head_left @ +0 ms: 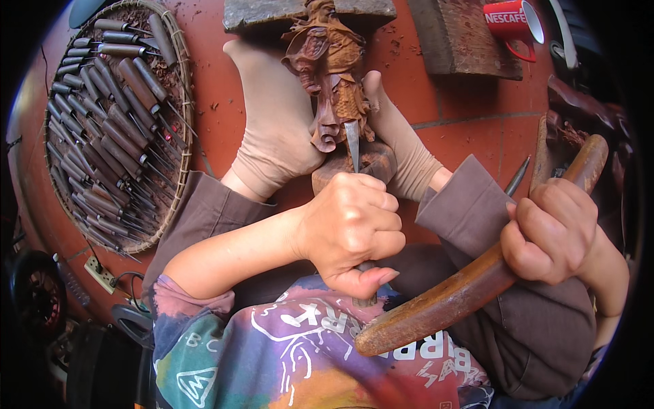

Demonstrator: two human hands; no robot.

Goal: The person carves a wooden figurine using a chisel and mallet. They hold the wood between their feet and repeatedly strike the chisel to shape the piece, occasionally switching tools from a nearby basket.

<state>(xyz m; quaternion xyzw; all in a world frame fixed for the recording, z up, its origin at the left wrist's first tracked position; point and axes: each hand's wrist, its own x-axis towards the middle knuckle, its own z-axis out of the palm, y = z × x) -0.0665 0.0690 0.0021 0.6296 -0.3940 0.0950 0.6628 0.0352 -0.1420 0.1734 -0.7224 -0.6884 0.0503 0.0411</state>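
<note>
A reddish-brown carved wooden figure (334,75) lies between my two feet, which wear tan socks and brace its sides. My left hand (357,232) is wrapped round the handle of a carving chisel (353,144). The blade points away from me, and its tip meets the lower part of the figure. In my right hand (553,228) is a curved wooden mallet (443,300), gripped near its far right end. The mallet's rounded free end hangs close behind the butt of the chisel handle, apart from it as far as I can see.
On the left a round woven tray (185,129) holds many wooden-handled chisels (122,140) and shavings. A wooden block (238,15) supports the figure's far end. A thick plank (463,41) and a red mug (507,22) are at the far right. A power strip (100,275) lies on the tiles.
</note>
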